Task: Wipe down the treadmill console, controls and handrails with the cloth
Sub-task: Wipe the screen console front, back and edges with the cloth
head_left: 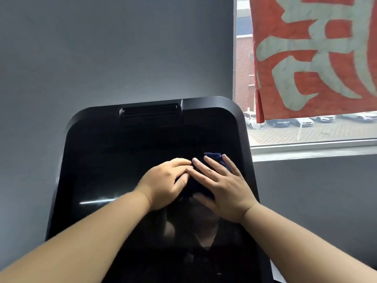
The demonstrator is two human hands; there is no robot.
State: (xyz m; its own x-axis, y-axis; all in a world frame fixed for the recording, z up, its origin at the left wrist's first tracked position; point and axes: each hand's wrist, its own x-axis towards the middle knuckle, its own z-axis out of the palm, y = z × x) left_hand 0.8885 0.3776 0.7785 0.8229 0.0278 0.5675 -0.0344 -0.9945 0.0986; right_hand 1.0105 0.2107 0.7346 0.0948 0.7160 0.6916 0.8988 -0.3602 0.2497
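The treadmill console (pixel 114 160) is a tall black glossy screen with a vent slot at its top, filling the lower middle of the view. A dark blue cloth (pixel 213 157) lies bunched against the screen's right half, mostly hidden under my hands. My right hand (pixel 222 184) presses flat on the cloth with straight, spread fingers. My left hand (pixel 165 182) sits beside it on the left, its fingers curled round the cloth's left edge. The two hands touch at the fingertips. No controls or handrails are in view.
A grey wall (pixel 102 48) stands behind the console. At the right is a window (pixel 306 129) with a sill, parked cars outside, and a red banner (pixel 316 58) with pale characters hanging over its upper part.
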